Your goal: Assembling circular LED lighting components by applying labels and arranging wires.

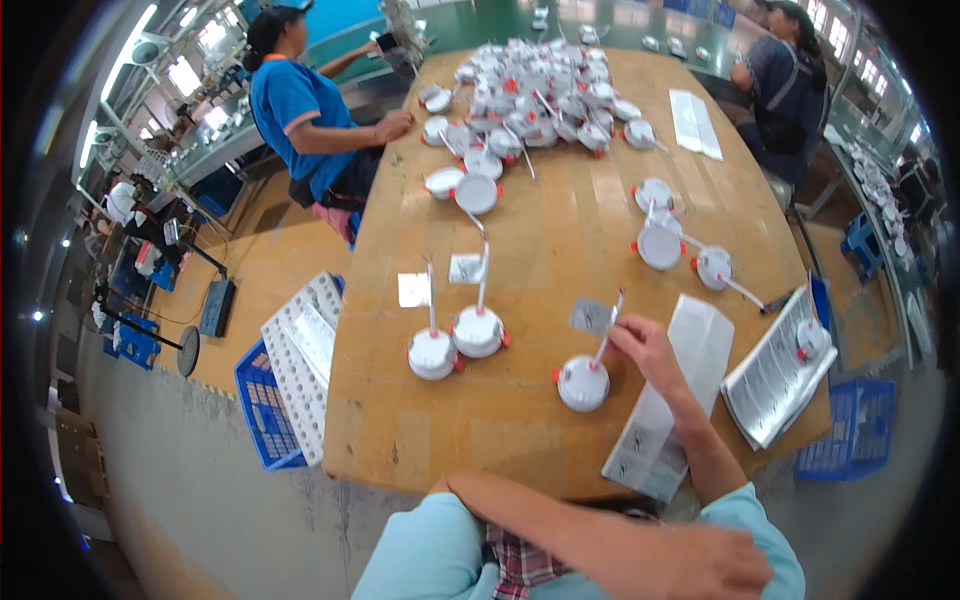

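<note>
My right hand [645, 350] pinches the upright white cable of a round white downlight [583, 384] with red side clips. A small grey label [592, 315] lies just beyond that cable. My left forearm crosses in front of my body, and my left hand [705, 562] is blurred at the lower right, over my right sleeve, its fingers not clear. Left of my right hand sit two more downlights, one [432, 354] beside the other [477, 331], cables standing up. Behind them lie a white label [414, 290] and a second label [467, 268].
A large heap of downlights [540, 90] covers the table's [540, 250] far end. Long white label sheets [675, 395] lie at the right, beside a stack of printed sheets [775, 375]. Blue crates [848, 430] stand beside the table. Co-workers [305, 120] sit on both far sides.
</note>
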{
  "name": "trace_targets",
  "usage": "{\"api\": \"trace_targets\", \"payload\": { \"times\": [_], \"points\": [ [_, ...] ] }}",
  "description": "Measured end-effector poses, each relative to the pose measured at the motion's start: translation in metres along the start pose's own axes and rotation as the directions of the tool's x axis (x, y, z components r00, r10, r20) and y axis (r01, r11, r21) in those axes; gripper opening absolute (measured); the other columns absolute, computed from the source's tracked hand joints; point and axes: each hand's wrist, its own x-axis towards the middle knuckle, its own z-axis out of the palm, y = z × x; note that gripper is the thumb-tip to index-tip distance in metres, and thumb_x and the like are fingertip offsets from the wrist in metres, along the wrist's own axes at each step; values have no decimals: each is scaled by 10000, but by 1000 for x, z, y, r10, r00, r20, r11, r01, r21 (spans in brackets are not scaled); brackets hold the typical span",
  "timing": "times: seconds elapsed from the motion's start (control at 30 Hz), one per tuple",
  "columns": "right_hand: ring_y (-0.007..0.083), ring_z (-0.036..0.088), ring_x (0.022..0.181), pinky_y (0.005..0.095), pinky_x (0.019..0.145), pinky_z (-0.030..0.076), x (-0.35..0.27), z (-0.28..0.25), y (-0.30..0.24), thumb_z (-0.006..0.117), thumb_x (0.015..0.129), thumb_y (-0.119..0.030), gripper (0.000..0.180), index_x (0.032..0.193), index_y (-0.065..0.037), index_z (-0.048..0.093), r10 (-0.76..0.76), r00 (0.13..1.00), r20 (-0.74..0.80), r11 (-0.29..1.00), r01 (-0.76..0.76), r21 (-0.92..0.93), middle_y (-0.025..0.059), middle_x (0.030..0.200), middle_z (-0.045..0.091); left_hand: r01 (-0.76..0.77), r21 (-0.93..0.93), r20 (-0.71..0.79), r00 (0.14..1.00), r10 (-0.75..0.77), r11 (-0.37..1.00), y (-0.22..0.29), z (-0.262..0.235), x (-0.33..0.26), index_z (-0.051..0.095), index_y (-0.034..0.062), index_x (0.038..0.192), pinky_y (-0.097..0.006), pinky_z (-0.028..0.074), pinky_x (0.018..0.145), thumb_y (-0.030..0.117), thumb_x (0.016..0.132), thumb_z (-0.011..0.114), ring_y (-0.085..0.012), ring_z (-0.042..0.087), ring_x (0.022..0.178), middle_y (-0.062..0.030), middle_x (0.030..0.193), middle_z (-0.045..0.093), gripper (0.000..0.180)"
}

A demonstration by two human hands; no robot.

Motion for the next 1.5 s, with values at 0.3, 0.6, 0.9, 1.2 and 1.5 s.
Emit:
{"api": "trace_targets", "payload": {
  "times": [0.3, 0.6, 0.9, 1.2, 1.5],
  "points": [
    [106, 607, 696, 235, 675, 494, 6, 5, -15, 576, 899, -139, 201, 895, 50, 642, -122, 989, -79, 980, 133, 148, 64, 770, 650, 858, 392, -913, 407, 26, 332, -97, -79, -127, 545, 12, 1124, -327, 417, 889, 214, 885, 587, -232, 560, 986, -126, 1031, 580, 316],
    [103, 606, 779, 251, 741, 497, 16, -31, -48, 530, 949, -278, 308, 1000, 5, 641, -222, 975, -10, 970, 222, 96, 47, 882, 656, 477, -383, -723, 378, -578, 791, -105, -101, -138, 562, 35, 1079, -319, 422, 836, 338, 878, 551, -184, 511, 916, -64, 871, 552, 364],
    [115, 563, 921, 276, 792, 479, 74, -10, -74, 635, 883, -315, 344, 1108, -57, 591, -64, 881, 470, 923, -126, 363, 26, 1033, 606, -231, -819, -464, 804, -372, 525, -101, -125, -147, 585, 63, 923, -301, 337, 672, 443, 876, 389, -160, 359, 701, -15, 691, 395, 430],
    [109, 592, 824, 266, 753, 504, 100, -13, -65, 652, 873, -320, 333, 1076, -59, 610, 9, 897, 443, 908, -193, 371, 16, 970, 619, -308, -829, -514, 748, -419, 466, -101, -141, -156, 613, 76, 855, -291, 343, 657, 456, 847, 492, -145, 350, 664, -5, 636, 384, 399],
    [111, 559, 880, 285, 750, 492, 112, -24, -41, 656, 862, -371, 370, 1083, -77, 614, 23, 918, 397, 846, -229, 481, 5, 980, 595, -326, -848, -501, 750, -431, 419, -116, -150, -146, 588, 73, 846, -299, 352, 668, 448, 846, 487, -155, 363, 667, -15, 646, 388, 389]
  ]
}}
